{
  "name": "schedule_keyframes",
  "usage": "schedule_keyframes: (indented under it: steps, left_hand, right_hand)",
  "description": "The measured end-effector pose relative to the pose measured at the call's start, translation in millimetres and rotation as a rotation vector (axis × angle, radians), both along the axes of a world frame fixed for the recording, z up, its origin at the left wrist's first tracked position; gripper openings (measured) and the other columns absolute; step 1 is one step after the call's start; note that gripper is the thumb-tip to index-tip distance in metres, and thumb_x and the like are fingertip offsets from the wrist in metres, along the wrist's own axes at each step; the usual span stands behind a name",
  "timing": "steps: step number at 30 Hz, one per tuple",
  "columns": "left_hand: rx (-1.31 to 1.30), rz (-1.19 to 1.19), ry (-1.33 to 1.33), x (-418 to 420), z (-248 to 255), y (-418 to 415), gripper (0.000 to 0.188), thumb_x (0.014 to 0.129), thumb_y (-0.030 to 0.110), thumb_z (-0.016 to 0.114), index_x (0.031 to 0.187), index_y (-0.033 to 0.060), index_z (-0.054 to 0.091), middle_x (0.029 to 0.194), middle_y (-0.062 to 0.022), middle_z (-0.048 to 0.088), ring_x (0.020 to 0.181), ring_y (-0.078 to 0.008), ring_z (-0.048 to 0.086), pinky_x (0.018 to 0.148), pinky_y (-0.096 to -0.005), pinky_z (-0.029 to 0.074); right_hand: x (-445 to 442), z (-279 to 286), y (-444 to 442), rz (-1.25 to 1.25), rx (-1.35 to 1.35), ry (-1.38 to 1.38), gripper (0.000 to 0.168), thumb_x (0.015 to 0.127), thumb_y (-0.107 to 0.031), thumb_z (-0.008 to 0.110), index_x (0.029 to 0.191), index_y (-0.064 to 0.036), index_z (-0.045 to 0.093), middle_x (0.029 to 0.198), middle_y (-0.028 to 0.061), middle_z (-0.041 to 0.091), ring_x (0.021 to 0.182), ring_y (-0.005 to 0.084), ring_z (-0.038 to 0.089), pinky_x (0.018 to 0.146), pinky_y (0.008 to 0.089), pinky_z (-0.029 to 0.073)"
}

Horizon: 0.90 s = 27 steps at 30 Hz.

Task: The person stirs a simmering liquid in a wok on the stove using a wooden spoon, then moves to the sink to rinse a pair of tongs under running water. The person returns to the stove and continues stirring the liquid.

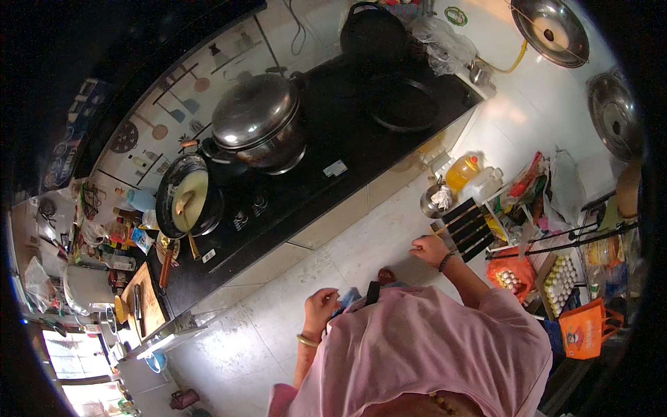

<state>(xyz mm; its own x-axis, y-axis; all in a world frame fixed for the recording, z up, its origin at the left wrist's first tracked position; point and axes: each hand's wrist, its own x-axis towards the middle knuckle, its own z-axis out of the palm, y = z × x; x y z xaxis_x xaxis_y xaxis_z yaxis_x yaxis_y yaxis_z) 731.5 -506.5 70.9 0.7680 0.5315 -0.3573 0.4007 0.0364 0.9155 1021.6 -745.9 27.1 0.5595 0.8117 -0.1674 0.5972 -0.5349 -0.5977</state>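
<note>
My left hand (320,307), with a bangle at the wrist, hovers over the floor before my pink shirt, its fingers loosely bent and no object visible in it. Farther right, my right hand (431,250), wearing a dark bracelet, is near a black slatted rack (469,229); its fingers are partly curled, with nothing seen in them. On the black cooktop (312,193) stands a lidded steel pot (256,112). Left of it, a dark wok (165,195) holds pale, creamy liquid (195,200) with a ladle (183,202) in it. Neither hand touches the cookware.
At the left, a knife (137,307) lies on a wooden cutting board (151,299), near crowded bottles. To the right are an oil bottle (462,172), a metal bowl (432,202), a tray of eggs (560,284) and an orange bag (583,328). Pot lids (552,31) hang on the wall.
</note>
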Motion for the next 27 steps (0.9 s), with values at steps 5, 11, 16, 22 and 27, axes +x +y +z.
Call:
schedule_keyframes:
  steps: [5,11,16,22,27]
  left_hand:
    - [0.043,-0.158,0.047,82,18,5,0.017,0.087,0.011,0.061,0.098,-0.0017,0.064,0.081,-0.0077,0.068,0.066,-0.0131,0.065,0.059,-0.024,0.053]
    - [0.153,-0.289,-0.04,185,24,33,0.016,0.086,0.012,0.062,0.094,-0.0019,0.064,0.072,-0.0088,0.066,0.061,-0.0122,0.064,0.054,-0.0243,0.05]
    - [0.212,-0.414,-0.178,302,47,63,0.019,0.086,0.009,0.062,0.102,-0.0021,0.063,0.084,-0.0077,0.066,0.068,-0.0112,0.064,0.06,-0.0238,0.053]
    - [0.212,-0.428,-0.321,427,74,91,0.019,0.087,0.007,0.062,0.104,-0.0009,0.062,0.083,-0.0063,0.065,0.069,-0.0106,0.063,0.06,-0.0234,0.052]
    - [0.437,-0.357,-0.477,520,94,127,0.022,0.083,0.007,0.063,0.104,-0.0012,0.062,0.081,-0.0093,0.066,0.067,-0.0143,0.063,0.06,-0.0259,0.051]
  right_hand:
    - [40,-16,-43,-0.111,-0.032,-0.059,0.024,0.083,-0.029,0.061,0.081,-0.005,0.063,0.077,0.0155,0.061,0.076,0.0333,0.06,0.066,0.044,0.048]
    - [64,-33,-57,-0.265,-0.055,-0.1,0.02,0.08,-0.025,0.067,0.086,-0.006,0.07,0.083,0.0153,0.066,0.076,0.0298,0.065,0.066,0.0377,0.051]
    - [97,-25,-61,-0.475,-0.045,0.036,0.023,0.079,-0.023,0.071,0.091,-0.003,0.07,0.078,0.0139,0.067,0.061,0.0237,0.065,0.058,0.0331,0.051]
    - [163,-36,-49,-0.685,0.239,0.486,0.022,0.082,-0.017,0.07,0.09,0.003,0.067,0.074,0.0073,0.066,0.062,0.0135,0.061,0.056,0.0277,0.049]
    - [215,-30,-13,-0.81,0.578,0.826,0.028,0.083,-0.019,0.069,0.099,0.004,0.063,0.086,0.0065,0.066,0.073,0.0162,0.062,0.063,0.0292,0.051]
